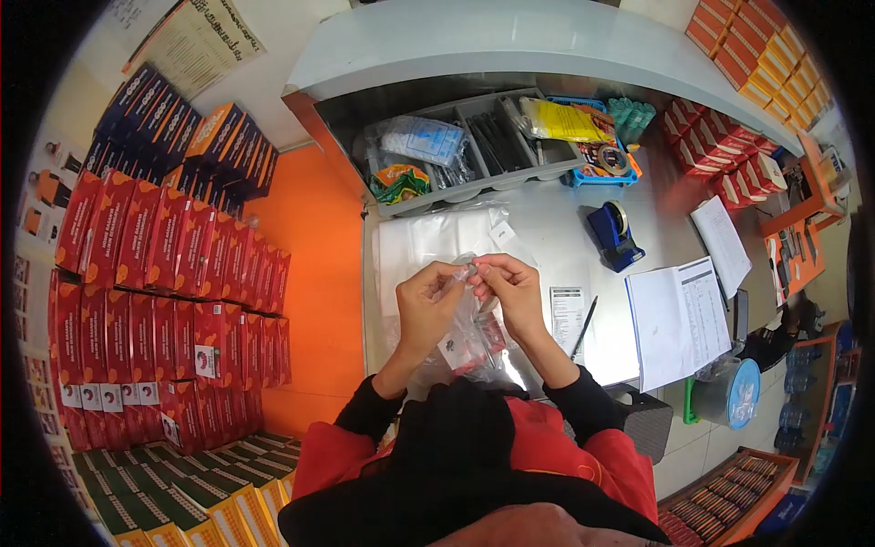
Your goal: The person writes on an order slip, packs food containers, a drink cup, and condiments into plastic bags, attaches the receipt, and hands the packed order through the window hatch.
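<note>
My left hand (pixel 427 305) and my right hand (pixel 512 296) meet over the table, fingertips pinched together on the gathered top of a clear plastic bag (pixel 467 319). The bag hangs below my fingers, close to my body. Through it or beneath it shows a red and white item (pixel 465 351), partly hidden by glare and creases. Behind my hands lies a stack of clear plastic sheets or bags (pixel 428 239), with a small white card (pixel 504 237) at its right side.
A grey divided tray (pixel 437 193) holds cutlery packs. Rightward are a blue tape dispenser (pixel 615 237), a printed slip (pixel 566 310), a black pen (pixel 585 326) and an open notebook (pixel 670 337). Red boxes (pixel 137 237) stack at left. An overhead shelf (pixel 510 41) spans the far side.
</note>
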`<state>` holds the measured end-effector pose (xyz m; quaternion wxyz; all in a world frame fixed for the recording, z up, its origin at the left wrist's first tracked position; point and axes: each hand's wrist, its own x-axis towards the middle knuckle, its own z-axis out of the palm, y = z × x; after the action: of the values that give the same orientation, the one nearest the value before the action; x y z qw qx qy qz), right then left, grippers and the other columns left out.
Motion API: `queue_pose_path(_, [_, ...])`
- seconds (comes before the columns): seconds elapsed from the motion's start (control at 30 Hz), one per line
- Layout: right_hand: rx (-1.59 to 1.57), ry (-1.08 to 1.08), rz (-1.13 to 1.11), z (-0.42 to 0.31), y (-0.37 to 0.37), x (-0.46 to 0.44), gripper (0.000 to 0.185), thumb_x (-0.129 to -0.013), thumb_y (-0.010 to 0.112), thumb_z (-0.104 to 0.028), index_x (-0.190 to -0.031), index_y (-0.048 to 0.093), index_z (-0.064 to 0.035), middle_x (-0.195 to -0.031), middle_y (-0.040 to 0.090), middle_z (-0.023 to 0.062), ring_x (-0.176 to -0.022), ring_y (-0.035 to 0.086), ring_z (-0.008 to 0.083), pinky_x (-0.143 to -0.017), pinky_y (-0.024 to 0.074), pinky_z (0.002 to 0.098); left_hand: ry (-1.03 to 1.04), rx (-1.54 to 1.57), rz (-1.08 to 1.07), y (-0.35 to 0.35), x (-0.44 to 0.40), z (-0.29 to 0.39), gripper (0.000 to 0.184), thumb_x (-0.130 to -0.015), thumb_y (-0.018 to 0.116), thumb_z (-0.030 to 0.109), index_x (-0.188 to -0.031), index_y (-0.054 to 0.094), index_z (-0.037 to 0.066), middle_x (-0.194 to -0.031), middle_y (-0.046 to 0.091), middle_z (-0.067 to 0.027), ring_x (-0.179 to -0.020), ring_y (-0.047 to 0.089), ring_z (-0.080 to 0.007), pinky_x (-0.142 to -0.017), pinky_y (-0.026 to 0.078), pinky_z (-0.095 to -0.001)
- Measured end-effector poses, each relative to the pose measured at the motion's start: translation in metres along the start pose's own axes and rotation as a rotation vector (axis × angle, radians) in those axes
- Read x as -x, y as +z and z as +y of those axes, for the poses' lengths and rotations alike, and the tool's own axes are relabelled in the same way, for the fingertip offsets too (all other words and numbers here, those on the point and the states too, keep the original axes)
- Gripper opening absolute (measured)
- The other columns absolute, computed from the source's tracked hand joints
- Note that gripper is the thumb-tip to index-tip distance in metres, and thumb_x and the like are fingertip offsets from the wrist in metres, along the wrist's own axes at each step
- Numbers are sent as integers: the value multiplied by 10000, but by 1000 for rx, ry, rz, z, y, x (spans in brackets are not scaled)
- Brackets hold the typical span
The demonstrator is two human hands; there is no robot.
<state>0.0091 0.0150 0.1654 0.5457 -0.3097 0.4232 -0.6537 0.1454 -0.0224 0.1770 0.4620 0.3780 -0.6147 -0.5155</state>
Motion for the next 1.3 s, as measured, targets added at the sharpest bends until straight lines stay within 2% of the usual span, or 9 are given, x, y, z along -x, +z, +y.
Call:
queue_pose_path(0.1, [18, 2, -36, -2, -1, 0, 164, -856, 585, -58, -994, 620, 21, -779, 651, 82, -636, 583, 83, -579, 466, 200, 18, 36, -15, 3, -2, 4, 96, -789, 579, -75, -871, 614, -40, -751, 610, -20, -671, 529, -29, -592, 400, -167])
queue_pose_path(0.43, [-34, -111, 91, -3, -10, -2, 135, -870, 563, -66, -973, 605, 10, -763, 634, 68, -612, 556, 89, -594, 455, 212, -4, 50, -60, 21, -18, 1, 72, -795, 585, -59, -856, 615, -38, -716, 611, -20, -638, 535, -37, -575, 407, -170])
queue_pose_path(0.63, [-2, -83, 70, -4, -18, -6, 133, -867, 568, -61, -976, 604, 7, -748, 629, 64, -602, 551, 83, -586, 447, 208, 12, -11, -68, 23, -20, -1, 80, -768, 625, -25, -847, 635, -22, -736, 647, -22, -673, 557, -35, -592, 435, -183])
queue_pose_path(0.8, [222, -120, -18, -13, -29, -15, 115, -851, 574, -22, -960, 583, 13, -725, 624, 55, -599, 561, 68, -549, 439, 180, -6, -17, -172, 24, -32, -14, 113, -777, 598, -30, -886, 624, -24, -757, 634, -14, -698, 548, -35, -606, 425, -182])
queue_pose_path(0.97, [654, -196, 16, -46, -35, -18, 122, -838, 562, -7, -957, 571, -28, -666, 607, 24, -507, 549, 67, -463, 417, 195, -161, 306, -417, 31, -60, -8, 82, -841, 562, 13, -905, 601, -23, -873, 623, -48, -827, 566, -71, -734, 430, -197])
queue_pose_path(1.1, [810, -360, -27, -43, -49, -22, 93, -843, 546, 1, -935, 554, -8, -853, 584, 54, -555, 575, 84, -436, 418, 219, -265, 382, -537, 40, -74, -44, 69, -846, 562, 25, -894, 599, -8, -866, 594, -18, -838, 547, -66, -741, 419, -198])
queue_pose_path(1.2, [556, -286, 85, -23, -62, -30, 104, -881, 511, -31, -983, 515, -12, -923, 552, 74, -580, 584, 104, -446, 436, 228, -192, 265, -559, 45, -74, -64, 73, -845, 547, 12, -899, 593, -5, -886, 538, -1, -809, 520, -60, -697, 415, -201])
queue_pose_path(1.3, [192, -162, 172, -20, -60, -39, 101, -934, 439, -113, -1011, 461, -51, -942, 528, 69, -588, 572, 107, -485, 456, 211, 37, -116, -561, 40, -77, -61, 72, -829, 548, 7, -889, 582, -10, -901, 486, -3, -762, 484, -51, -652, 404, -208])
